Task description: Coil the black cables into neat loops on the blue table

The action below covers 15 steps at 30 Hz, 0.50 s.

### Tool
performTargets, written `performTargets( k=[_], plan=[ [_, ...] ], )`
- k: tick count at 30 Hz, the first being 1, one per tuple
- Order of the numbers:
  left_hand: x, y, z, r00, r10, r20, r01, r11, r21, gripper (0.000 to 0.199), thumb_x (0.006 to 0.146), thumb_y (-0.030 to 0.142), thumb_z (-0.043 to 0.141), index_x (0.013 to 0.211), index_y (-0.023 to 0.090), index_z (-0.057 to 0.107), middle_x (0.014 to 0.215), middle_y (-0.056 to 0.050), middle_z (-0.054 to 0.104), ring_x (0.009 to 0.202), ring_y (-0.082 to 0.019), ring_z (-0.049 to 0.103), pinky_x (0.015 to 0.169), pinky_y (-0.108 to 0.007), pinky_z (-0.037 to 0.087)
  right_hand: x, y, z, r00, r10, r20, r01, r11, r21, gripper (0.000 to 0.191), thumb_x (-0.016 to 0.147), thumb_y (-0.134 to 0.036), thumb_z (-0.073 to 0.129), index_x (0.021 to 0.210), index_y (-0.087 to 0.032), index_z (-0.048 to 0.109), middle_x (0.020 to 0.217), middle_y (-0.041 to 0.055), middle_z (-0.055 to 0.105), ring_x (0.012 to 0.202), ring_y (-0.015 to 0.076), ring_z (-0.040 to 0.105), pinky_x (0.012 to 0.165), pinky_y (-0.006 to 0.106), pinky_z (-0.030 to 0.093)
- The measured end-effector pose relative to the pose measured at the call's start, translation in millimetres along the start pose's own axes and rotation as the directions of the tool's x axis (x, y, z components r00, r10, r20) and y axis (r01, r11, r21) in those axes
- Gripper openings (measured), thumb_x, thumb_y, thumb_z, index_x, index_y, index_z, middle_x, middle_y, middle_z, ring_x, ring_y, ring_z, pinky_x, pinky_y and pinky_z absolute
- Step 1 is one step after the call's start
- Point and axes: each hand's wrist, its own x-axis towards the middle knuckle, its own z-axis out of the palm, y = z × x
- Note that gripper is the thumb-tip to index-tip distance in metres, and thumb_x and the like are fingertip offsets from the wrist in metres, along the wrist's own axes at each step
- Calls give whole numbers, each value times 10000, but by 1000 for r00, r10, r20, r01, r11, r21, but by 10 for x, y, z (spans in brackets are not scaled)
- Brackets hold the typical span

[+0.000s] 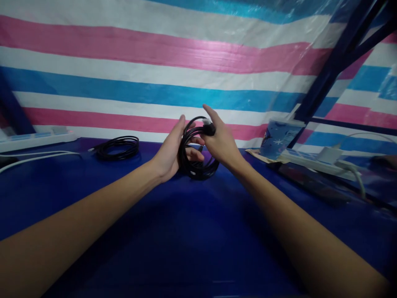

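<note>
Black cable (201, 174) already looped; left hand (169, 159) grasping loops, right hand (221, 142) grasping plug (209, 127). Second coil (118, 155) lies far left on bench (186, 236).

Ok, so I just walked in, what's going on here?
A person has a coiled black cable between both hands, above a blue table. The left-hand grip holds one side of the coil; the right-hand grip is at its plug, though whether it pinches it isn't clear. Another black cable coil lies to the left, and a patterned cup stands to the right.
</note>
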Motion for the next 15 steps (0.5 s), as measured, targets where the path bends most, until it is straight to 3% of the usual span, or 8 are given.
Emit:
performTargets(
  k=[3,5,7,10,12,13,15],
  plan=[
    [-59,56,82,998,23,61,-29,994,106,248,810,418,566,916,205,496,586,56,472,350,-31,362,390,-194,315,-56,-61,4,995,-36,91,58,965,-257,433,765,-180,536,1196,-188,581,887,78,633,801,222,586,723,368,443],
    [-63,89,75,999,-10,49,1,983,183,171,782,249,600,890,214,471,509,97,334,324,-16,256,358,-176,228,-48,-104,-29,993,-114,34,118,904,-410,234,782,-216,537,973,-158,658,977,124,611,857,243,569,723,368,425],
    [-40,114,27,999,-14,35,4,966,260,177,776,186,583,915,221,478,484,110,272,322,-25,247,364,-178,232,-13,-137,-67,980,-201,10,184,876,-445,116,767,-191,557,823,-136,642,1055,139,586,895,237,551,730,351,410],
    [28,120,-81,993,114,5,-103,871,481,148,779,258,599,904,197,547,510,79,392,363,-48,368,417,-210,304,50,-131,-103,989,-110,94,129,965,-230,94,789,-162,538,720,-132,593,824,92,624,724,163,553,631,286,395],
    [84,93,-157,969,247,-28,-180,775,605,206,773,329,618,909,175,605,630,24,529,487,-73,479,507,-229,360,77,-78,-108,987,86,138,-88,996,8,123,794,-174,551,680,-134,570,635,53,591,548,117,508,514,245,362],
    [112,73,-195,953,300,-41,-208,747,631,261,780,378,610,938,172,624,714,-3,577,583,-93,525,570,-239,386,85,-38,-108,971,204,123,-221,964,147,117,781,-170,573,671,-133,563,589,43,576,485,103,479,464,232,341],
    [161,28,-268,927,364,-85,-232,738,633,383,811,497,540,1001,176,627,867,-44,619,792,-145,569,712,-274,416,97,51,-115,904,422,69,-412,817,403,81,763,-142,592,692,-130,555,536,23,549,397,84,422,391,220,314]
  ],
)
